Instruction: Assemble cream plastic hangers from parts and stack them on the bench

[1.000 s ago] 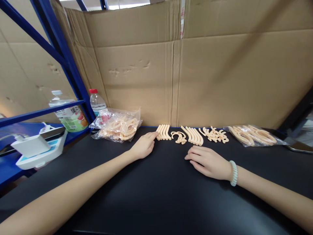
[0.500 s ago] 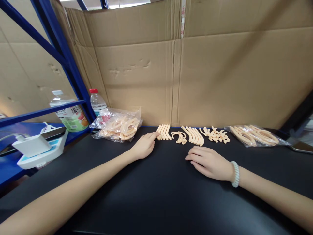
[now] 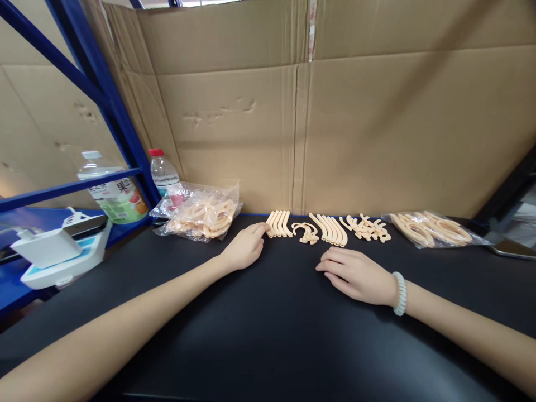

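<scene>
My left hand (image 3: 245, 247) reaches to the left end of a row of cream curved strips (image 3: 280, 224). Its fingertips touch or nearly touch the leftmost strip; the thumb lies apart from them, with nothing visible in the grasp. My right hand (image 3: 355, 274) rests palm down on the black table, fingers loosely bent and slightly apart, holding nothing. Just beyond it lies a second row of curved strips (image 3: 333, 230). Between the rows are a few small hooked pieces (image 3: 306, 232). Small branching cream pieces (image 3: 369, 228) form a loose heap to the right.
A clear bag of cream pieces (image 3: 205, 215) lies at back left, a flatter bag (image 3: 435, 229) at back right. Bottles (image 3: 119, 195) and a white power strip with charger (image 3: 50, 248) stand left, by a blue frame (image 3: 100, 100). A cardboard wall (image 3: 234, 123) closes the back.
My left fingertips have drawn back slightly and bent, the index finger no longer stretched along the strips. My right hand stays in place. The whole view has shifted a little.
</scene>
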